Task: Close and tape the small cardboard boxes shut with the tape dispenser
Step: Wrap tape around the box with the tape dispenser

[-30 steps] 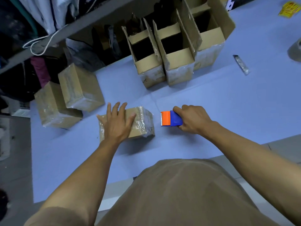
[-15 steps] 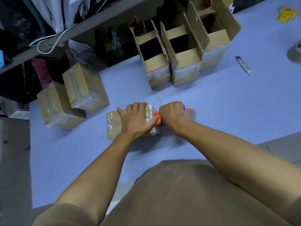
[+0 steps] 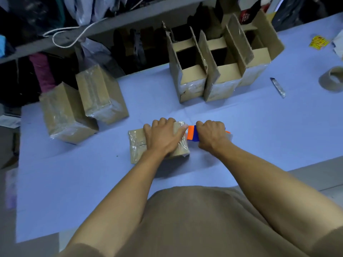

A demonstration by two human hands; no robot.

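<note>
Boxes numbered six in all on the blue table cover. We counted three sealed and three open. Our left hand lay flat, fingers together and pressing down, on the small taped box nearest us, near the middle of the table. Our right hand was closed in a fist around the orange-and-blue tape dispenser, whose orange end touched the right edge of that box. A short strip of clear tape ran from the dispenser onto the box.

Two further sealed boxes stood at the left: the nearer sealed box and the farther sealed box, touching each other, both wrapped in glossy tape. We could not see their contents.

Three open boxes stood side by side at the far edge: the left open box, the middle open box and the right open box. Their flaps stood upright, and their interiors were dark; we could not tell what they held.

One utility knife lay on the cover to the right, well apart from our hands. One roll of tape sat at the right edge, and one yellow packet lay at the far right corner.
</note>
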